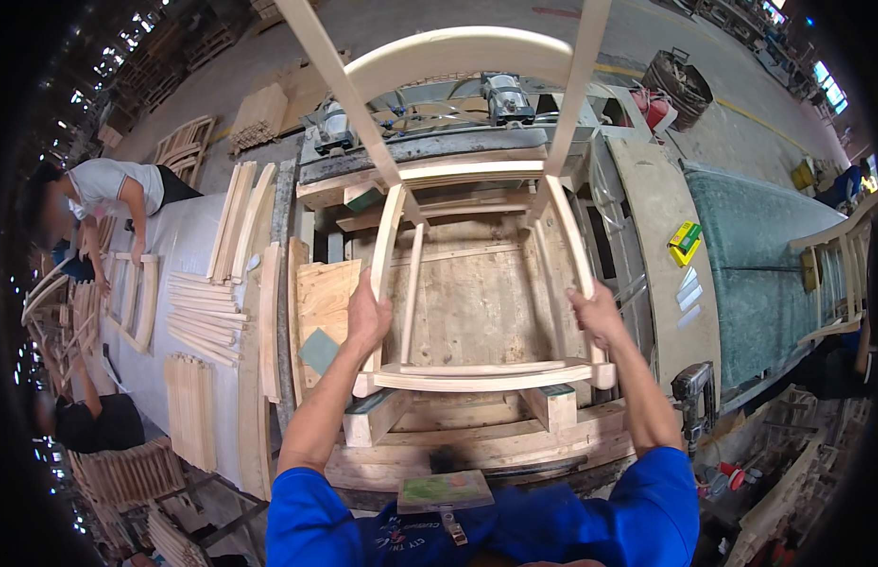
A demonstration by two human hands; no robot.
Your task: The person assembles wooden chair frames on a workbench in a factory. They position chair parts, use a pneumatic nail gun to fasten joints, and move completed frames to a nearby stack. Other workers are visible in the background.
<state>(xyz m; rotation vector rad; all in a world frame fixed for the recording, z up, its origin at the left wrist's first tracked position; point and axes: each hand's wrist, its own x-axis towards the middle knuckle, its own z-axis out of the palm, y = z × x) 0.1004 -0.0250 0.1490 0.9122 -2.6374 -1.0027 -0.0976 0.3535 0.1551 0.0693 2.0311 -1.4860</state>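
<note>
A pale wooden chair frame [486, 377] without a seat lies before me over the wooden bed of a clamping bench [458, 302]. Its curved backrest [463, 45] rises at the far end. My left hand [368, 317] is wrapped round the left side rail, close to its front corner. On the opposite side my right hand [598, 317] grips the right side rail, fingers curled over it. Beneath the front rail are two wooden blocks [375, 419] with green tops; whether the frame rests on them I cannot tell.
Pneumatic cylinders [507, 98] stand behind the bench. Wooden slats [207, 317] lie on the left table, where another person [127, 194] handles a small frame. At right are a yellow-green box [685, 243] on a board, a nail gun [696, 392] and a green-topped table [770, 265].
</note>
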